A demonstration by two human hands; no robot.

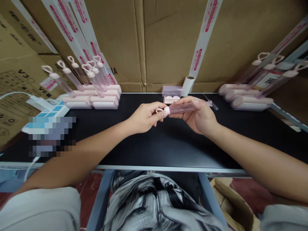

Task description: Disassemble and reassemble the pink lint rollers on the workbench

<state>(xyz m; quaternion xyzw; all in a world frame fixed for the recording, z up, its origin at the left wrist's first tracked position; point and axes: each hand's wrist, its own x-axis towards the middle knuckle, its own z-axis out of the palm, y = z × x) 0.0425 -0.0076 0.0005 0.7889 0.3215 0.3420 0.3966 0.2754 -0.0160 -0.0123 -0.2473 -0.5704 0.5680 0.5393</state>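
Over the middle of the black table, a translucent pink tube (181,108) with a pale pink cap and a loop lies nearly level between both hands. My left hand (147,117) pinches the cap end, with the loop showing by the fingers. The tube's body rests in my right hand (203,117), the thumb lying along it and the fingers underneath. Just behind the hands sits a small pink piece with two rounded lobes (172,99), partly hidden by the right fingers.
Pink bases with upright looped tubes stand at the left (106,99) and right (251,103). At the back are a lilac block (172,90) and a white roll (188,86). A power strip (57,110) with cables lies left. Cardboard boxes (166,41) wall the back.
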